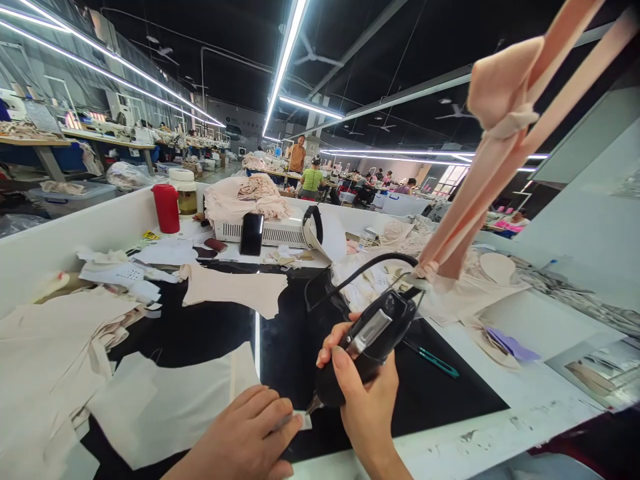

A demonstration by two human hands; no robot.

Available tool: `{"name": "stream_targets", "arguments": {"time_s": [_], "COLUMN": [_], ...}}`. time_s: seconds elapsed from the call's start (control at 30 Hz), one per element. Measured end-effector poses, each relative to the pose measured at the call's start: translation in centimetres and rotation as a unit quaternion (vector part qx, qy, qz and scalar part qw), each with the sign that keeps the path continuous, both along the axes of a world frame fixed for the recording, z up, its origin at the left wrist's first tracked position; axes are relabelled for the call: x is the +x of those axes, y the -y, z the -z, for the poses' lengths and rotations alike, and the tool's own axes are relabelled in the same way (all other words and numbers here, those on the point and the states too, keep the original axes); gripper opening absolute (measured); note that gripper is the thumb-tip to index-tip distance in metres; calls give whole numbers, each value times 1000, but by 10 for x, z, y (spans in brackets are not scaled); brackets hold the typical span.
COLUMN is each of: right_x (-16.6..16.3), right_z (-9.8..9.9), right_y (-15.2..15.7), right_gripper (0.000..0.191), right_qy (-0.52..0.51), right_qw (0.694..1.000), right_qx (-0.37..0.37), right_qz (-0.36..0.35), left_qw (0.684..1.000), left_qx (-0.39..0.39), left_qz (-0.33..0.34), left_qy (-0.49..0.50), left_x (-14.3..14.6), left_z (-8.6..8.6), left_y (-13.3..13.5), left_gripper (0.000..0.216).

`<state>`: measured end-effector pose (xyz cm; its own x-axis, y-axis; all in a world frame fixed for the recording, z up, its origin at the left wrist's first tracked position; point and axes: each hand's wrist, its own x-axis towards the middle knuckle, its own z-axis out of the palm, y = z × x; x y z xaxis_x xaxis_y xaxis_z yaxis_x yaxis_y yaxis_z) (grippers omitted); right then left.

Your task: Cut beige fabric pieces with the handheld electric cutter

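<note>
My right hand [361, 393] is wrapped round a black corded hand tool [367, 347], its metal tip pointing down-left at a small pale piece [303, 420] on the black work mat [435, 387]. My left hand [245, 437] lies on the mat with its fingers pressed down on that small piece beside a large white fabric piece [165, 407]. The tool's black cord [370, 263] loops up and back across the table.
Beige fabric pieces [233, 288] and scraps lie over the table. A red flask [166, 208], a jar [186, 193], a phone [251, 233] against a white box, a teal pen [433, 360]. Pink straps [500, 153] hang at right. Other workers sit far behind.
</note>
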<state>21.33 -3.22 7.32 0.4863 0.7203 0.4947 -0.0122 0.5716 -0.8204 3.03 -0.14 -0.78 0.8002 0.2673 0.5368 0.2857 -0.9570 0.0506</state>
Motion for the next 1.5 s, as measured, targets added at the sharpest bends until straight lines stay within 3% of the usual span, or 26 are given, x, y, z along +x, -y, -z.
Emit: {"name": "stream_targets", "arguments": {"time_s": [0.17, 0.67, 1.33, 1.5], "right_x": [2, 2, -4, -12], "right_z": [-3, 1, 0, -5], "right_y": [1, 2, 16, 18], "right_gripper": [34, 30, 34, 32], "right_qy": [2, 26, -20, -41], "right_qw": [999, 999, 999, 998], "right_qx": [-17, -6, -18, -30], "right_qz": [43, 31, 19, 46], "left_qw": [1000, 1000, 1000, 1000], "left_qx": [-2, 6, 7, 5], "left_qz": [-1, 0, 4, 8], "left_qy": [-4, 7, 27, 28], "left_x": [-1, -2, -1, -2], "left_z": [-3, -2, -3, -3], "left_y": [1, 1, 1, 2], "left_gripper": [40, 49, 43, 44]}}
